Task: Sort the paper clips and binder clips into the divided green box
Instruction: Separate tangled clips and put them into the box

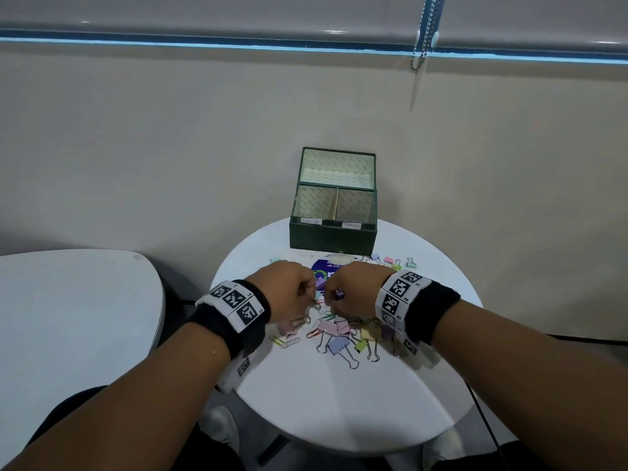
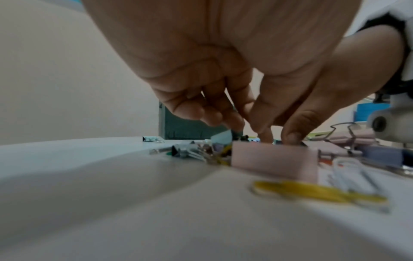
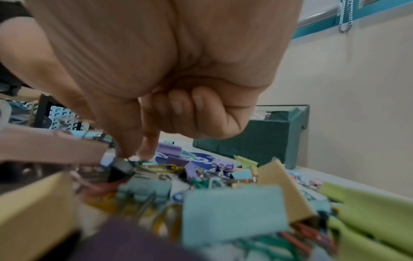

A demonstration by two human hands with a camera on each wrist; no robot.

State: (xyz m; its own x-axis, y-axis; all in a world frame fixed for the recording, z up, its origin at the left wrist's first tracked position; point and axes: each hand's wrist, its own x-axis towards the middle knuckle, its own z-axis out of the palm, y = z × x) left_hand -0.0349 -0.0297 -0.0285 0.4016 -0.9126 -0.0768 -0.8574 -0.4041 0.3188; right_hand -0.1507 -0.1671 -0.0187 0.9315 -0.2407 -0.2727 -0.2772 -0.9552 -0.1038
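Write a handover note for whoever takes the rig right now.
Left hand: fingers curled down into the clip pile, pinching something small; what it is can't be told.
Right hand: thumb and forefinger pinching a small clip in the same pile.
Green box: open at the far edge of the round table; both labelled compartments look empty.
Done: nothing sorted.
Left: the whole pile, plus stray binder clips near the box.
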